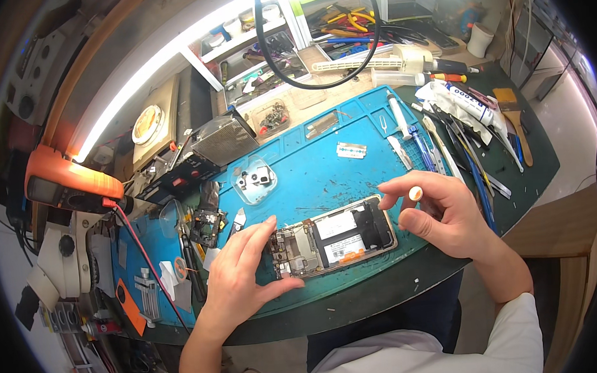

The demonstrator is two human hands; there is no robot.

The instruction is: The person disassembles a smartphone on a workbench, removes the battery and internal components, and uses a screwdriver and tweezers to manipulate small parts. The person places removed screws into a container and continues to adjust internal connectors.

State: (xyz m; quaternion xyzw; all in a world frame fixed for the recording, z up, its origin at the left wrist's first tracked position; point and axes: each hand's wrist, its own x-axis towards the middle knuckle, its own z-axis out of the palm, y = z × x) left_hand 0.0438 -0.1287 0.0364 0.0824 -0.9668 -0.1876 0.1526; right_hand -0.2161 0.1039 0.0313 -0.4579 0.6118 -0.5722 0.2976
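Observation:
An opened smartphone (pixel 305 243) lies on the blue work mat, its circuit board bared at the left end and a white-labelled battery (pixel 340 234) and black parts toward the right. My left hand (pixel 239 272) spans the phone's left end, fingers at the far edge and thumb at the near edge. Just beyond the phone's right end is my right hand (pixel 446 213), its fingers curled round a tool with a round, pale end (pixel 415 193). That end points up at me, so the rest of the tool is hidden and its kind cannot be told.
A razor blade (pixel 351 149) and a clear dish of small parts (pixel 255 180) lie beyond the phone. Tools, a brush (pixel 514 120) and a white tube (pixel 465 106) crowd the right. At left stand an orange multimeter (pixel 72 180) and a black cable loop (pixel 264 51) hangs overhead.

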